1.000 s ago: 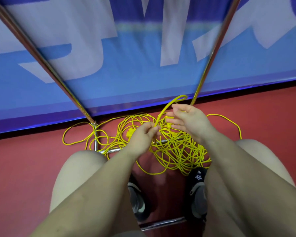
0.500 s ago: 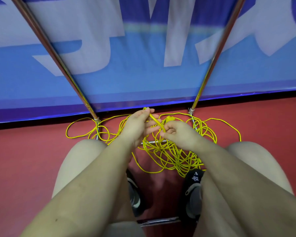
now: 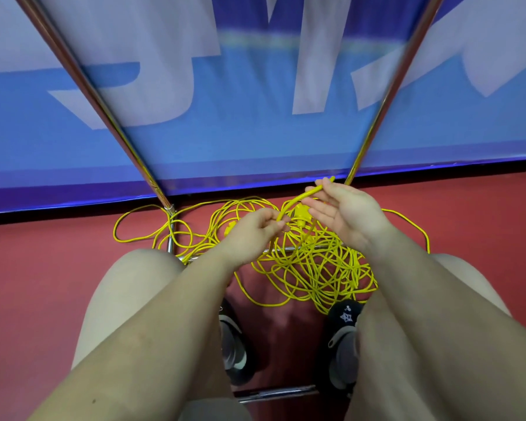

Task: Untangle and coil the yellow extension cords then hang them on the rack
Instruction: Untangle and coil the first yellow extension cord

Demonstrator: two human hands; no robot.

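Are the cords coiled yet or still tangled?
Still tangled: the cords lie in a loose heap on the floor; both hands lift one strand.

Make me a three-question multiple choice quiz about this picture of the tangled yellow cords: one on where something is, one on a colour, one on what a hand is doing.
1. Where does the tangled pile of thin yellow extension cords lie?
A. On the red floor, between the shiny metal rack poles
B. Hung over a pole
C. On a table

2. What colour is the floor?
A. Green
B. Red
C. Grey

3. What is the left hand doing?
A. Resting flat on a knee
B. Gripping a pole
C. Pinching a yellow cord strand

Answers: 1 A, the pile spreads over the floor by the pole bases; 2 B, it is plainly red; 3 C, its fingers close on a strand running up to the right hand.
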